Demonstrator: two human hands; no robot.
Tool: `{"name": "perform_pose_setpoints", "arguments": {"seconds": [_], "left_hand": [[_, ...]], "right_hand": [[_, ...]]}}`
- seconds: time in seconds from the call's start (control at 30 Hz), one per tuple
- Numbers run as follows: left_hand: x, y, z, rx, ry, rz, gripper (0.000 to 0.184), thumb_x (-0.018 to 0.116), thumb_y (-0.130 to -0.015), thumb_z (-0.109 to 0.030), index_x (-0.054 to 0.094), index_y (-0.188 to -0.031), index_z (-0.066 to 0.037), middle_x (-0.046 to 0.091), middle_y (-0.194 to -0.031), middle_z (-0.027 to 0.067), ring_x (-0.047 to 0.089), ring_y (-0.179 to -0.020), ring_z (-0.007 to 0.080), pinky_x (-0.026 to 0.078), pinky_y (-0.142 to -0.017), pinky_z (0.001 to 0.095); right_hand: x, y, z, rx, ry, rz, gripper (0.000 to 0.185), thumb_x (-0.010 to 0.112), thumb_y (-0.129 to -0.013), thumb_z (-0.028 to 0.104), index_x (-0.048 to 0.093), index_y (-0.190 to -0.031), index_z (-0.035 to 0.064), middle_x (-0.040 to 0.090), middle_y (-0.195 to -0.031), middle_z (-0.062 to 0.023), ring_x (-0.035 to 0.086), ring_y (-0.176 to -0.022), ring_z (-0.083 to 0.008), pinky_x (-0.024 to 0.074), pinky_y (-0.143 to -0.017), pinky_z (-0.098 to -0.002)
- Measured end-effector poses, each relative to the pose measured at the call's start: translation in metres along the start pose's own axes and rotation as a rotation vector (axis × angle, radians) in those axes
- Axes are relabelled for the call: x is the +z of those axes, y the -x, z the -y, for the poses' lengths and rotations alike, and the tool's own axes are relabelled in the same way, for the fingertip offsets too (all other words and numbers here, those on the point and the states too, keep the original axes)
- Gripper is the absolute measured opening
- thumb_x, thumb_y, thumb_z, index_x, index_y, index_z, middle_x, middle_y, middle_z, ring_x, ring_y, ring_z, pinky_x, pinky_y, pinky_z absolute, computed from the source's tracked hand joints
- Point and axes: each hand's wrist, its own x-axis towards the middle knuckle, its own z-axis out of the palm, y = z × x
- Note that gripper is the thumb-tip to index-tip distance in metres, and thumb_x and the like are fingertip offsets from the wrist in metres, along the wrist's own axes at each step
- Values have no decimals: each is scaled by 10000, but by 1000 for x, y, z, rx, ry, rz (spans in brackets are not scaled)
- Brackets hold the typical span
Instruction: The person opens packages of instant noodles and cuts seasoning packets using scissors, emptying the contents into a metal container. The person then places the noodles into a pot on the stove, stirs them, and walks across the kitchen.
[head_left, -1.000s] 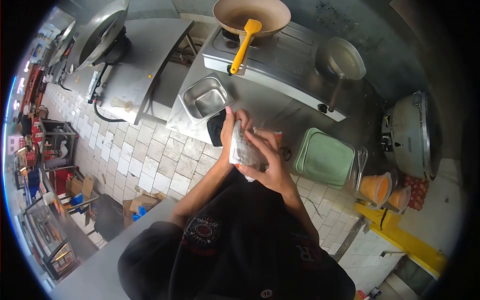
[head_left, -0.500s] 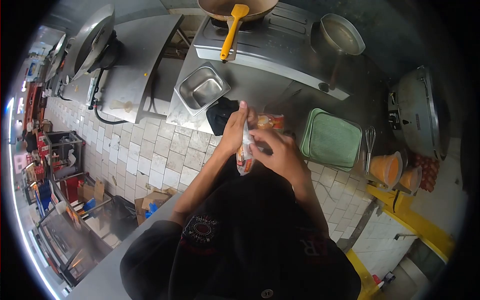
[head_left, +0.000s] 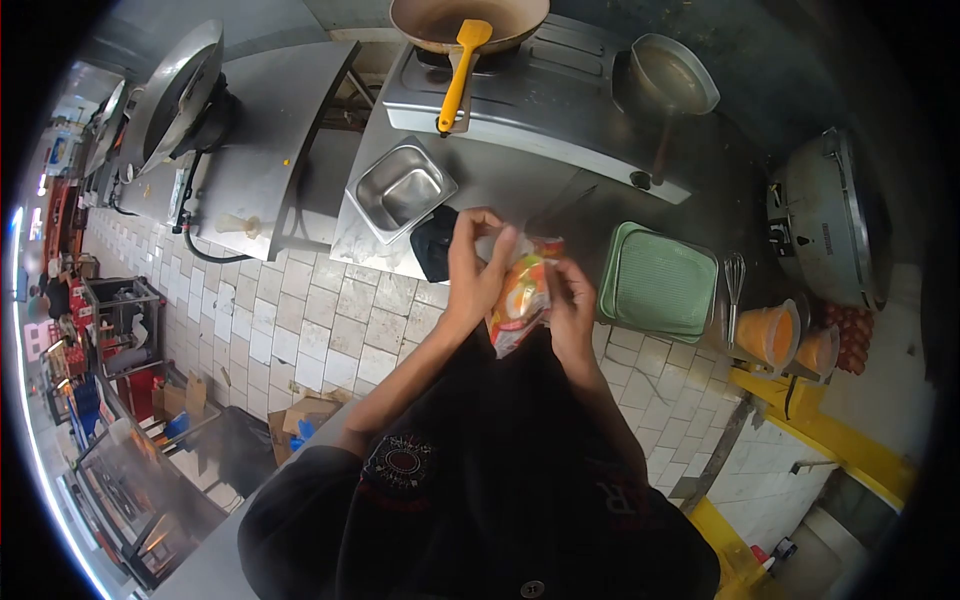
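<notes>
In front of my chest, both hands hold an instant noodle packet (head_left: pixel 522 292), a shiny wrapper printed in red, white and yellow with a picture of food. My left hand (head_left: pixel 475 275) grips its upper left side, thumb raised along it and fingers bent behind. On the other side, my right hand (head_left: pixel 572 305) pinches the right edge. A second packet (head_left: pixel 549 245) partly shows just behind, on the counter. Beside my left hand lies a dark cloth (head_left: pixel 430 246), next to a rectangular steel pan (head_left: pixel 400 190).
A stove (head_left: pixel 540 120) carries a frying pan (head_left: pixel 420 22) with a yellow spatula (head_left: pixel 460 80) and a saucepan (head_left: pixel 672 78). Green baskets (head_left: pixel 662 283), a whisk (head_left: pixel 735 285) and orange-filled tubs (head_left: pixel 768 335) stand right. A large metal pot (head_left: pixel 830 220) is beyond.
The held packet has turned from edge-on to show its printed face. My right hand has shifted from its middle to its right edge. The view has moved slightly.
</notes>
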Motion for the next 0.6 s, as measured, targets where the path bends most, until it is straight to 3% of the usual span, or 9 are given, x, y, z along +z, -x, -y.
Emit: {"name": "perform_pose_setpoints", "arguments": {"seconds": [0.03,0.07,0.17,0.23,0.37,0.43,0.5,0.53,0.6], "left_hand": [[-4,-1,-3,220,-73,-64,180,669,-904,-144,630,-875,29,616,-902,129,577,-795,225,463,-763,332],[-19,-1,-6,361,-244,205,229,731,-805,-63,670,-1007,25,635,-1075,145,616,-948,274,483,-842,354],[-11,12,-23,205,-12,337,222,716,-817,-40,700,-1034,1,636,-1118,136,625,-1023,264,485,-897,357],[-9,14,-25,154,10,336,199,715,-807,-7,704,-1006,6,638,-1138,122,621,-1082,270,477,-936,362],[-7,16,-19,176,33,312,180,732,-795,-2,684,-968,15,636,-1061,102,623,-1071,267,487,-904,362],[-4,16,-26,172,-14,314,181,739,-791,0,669,-957,20,632,-1032,95,623,-1069,266,490,-896,362],[-3,17,-32,225,-104,341,119,721,-829,-11,626,-896,16,595,-1027,103,578,-963,183,457,-840,288],[-4,17,-29,224,-105,343,119,721,-829,-11,626,-896,16,595,-1027,103,578,-963,183,457,-840,288],[-8,16,-24,50,239,497,98,670,-883,-22,594,-936,11,533,-1068,96,542,-981,173,432,-860,277]], "right_hand": [[-2,-2,-1,-11,2,-3,63,608,-963,71,594,-955,9,634,-919,5,564,-837,-40,463,-759,-218],[-3,-2,-1,-110,28,-34,61,609,-964,74,594,-965,15,629,-931,2,564,-859,-44,461,-761,-217],[-3,1,-1,-257,77,-129,60,645,-933,65,605,-946,23,617,-936,-21,585,-847,-92,465,-742,-245],[-7,-6,-1,-552,443,-125,89,687,-882,56,611,-907,18,615,-883,-50,601,-792,-164,474,-733,-290],[-13,-5,18,-506,509,-82,116,703,-856,74,607,-872,10,611,-857,-76,596,-762,-211,471,-722,-319],[-22,-9,24,-368,549,64,134,693,-870,97,592,-863,9,608,-843,-80,596,-766,-204,470,-716,-310],[-27,-10,32,-339,498,129,137,676,-893,112,585,-868,13,601,-837,-65,585,-762,-177,462,-714,-294],[-28,-8,34,-301,442,191,144,659,-916,128,579,-872,17,593,-832,-49,573,-759,-150,454,-712,-277],[-26,-2,27,-290,289,157,145,636,-939,139,572,-882,23,582,-833,-29,553,-764,-120,442,-715,-258]]}}
